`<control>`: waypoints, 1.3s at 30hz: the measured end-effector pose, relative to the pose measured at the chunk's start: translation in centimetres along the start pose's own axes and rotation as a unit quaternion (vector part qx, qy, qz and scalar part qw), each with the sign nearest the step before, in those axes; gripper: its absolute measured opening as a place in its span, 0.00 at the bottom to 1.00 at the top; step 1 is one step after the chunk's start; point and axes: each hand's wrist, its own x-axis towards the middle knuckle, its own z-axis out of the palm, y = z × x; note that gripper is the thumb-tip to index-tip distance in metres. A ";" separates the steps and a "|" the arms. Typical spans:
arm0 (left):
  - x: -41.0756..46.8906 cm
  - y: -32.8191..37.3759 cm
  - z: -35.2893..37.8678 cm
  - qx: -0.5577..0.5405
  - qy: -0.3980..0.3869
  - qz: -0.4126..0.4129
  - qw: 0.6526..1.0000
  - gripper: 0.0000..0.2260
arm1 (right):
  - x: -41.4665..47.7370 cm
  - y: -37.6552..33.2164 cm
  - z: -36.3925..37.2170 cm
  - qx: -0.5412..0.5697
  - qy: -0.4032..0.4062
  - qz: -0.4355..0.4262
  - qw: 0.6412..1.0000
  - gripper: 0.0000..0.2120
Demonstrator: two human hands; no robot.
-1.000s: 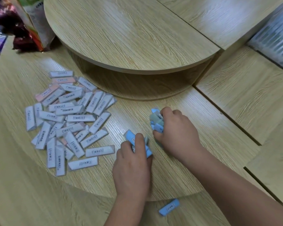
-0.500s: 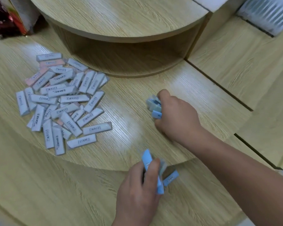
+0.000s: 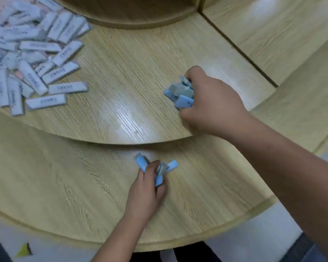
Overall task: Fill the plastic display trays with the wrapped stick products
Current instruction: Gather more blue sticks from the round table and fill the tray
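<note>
— Sticks, where?
— The main pile of wrapped sticks (image 3: 32,53) lies loose at the far-left edge of the middle tier (image 3: 121,82). No tray in view and nothing loaded that I can see. I'd call it early, with gathering going on and all the filling left.
— Hands?
— The right hand (image 3: 212,103) is at that tier's near-right edge, fingers curled round a blue bunch (image 3: 182,93). The left hand (image 3: 146,191) is on the lower tier (image 3: 64,186), thumb and fingers pinching a few blue sticks (image 3: 141,161). A loose blue stick (image 3: 172,164) touches them; gripped or not, cannot tell, it's blurred.
— Change?
— A second ago the left hand was up beside the right one. Half a second ago it was over the loose blue stick, now it's down at it. The right hand hasn't moved.
</note>
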 end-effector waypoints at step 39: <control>-2.2 3.8 -6.0 -0.265 0.039 -0.050 0.962 0.19 | -2.0 -0.1 -0.6 0.261 -0.020 0.079 0.962 0.17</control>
